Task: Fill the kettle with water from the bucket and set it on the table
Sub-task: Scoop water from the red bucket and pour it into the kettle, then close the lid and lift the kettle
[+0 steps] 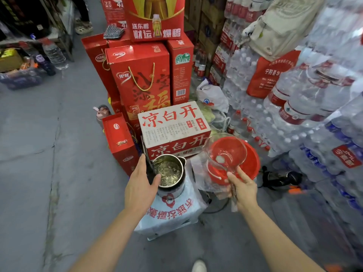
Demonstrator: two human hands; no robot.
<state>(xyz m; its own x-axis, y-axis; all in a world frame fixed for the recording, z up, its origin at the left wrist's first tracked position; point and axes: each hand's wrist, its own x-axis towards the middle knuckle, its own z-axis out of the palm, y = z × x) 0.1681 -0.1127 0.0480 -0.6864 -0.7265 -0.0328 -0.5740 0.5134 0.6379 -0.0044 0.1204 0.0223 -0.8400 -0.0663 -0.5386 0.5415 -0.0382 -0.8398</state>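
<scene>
Behind kettle (169, 172): white carton (172, 124); red boxes (140, 79)

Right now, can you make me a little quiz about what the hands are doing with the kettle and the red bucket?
1. True or false: the kettle has its lid shut.
2. What is the right hand holding? A) a clear jug B) a red box C) a spoon
3. Fill in: the left hand grips the kettle by its ____.

Key
1. False. The top is open and water shows inside.
2. A. It holds a clear jug over the red bucket.
3. Handle, the dark part on the kettle's left side.
</scene>
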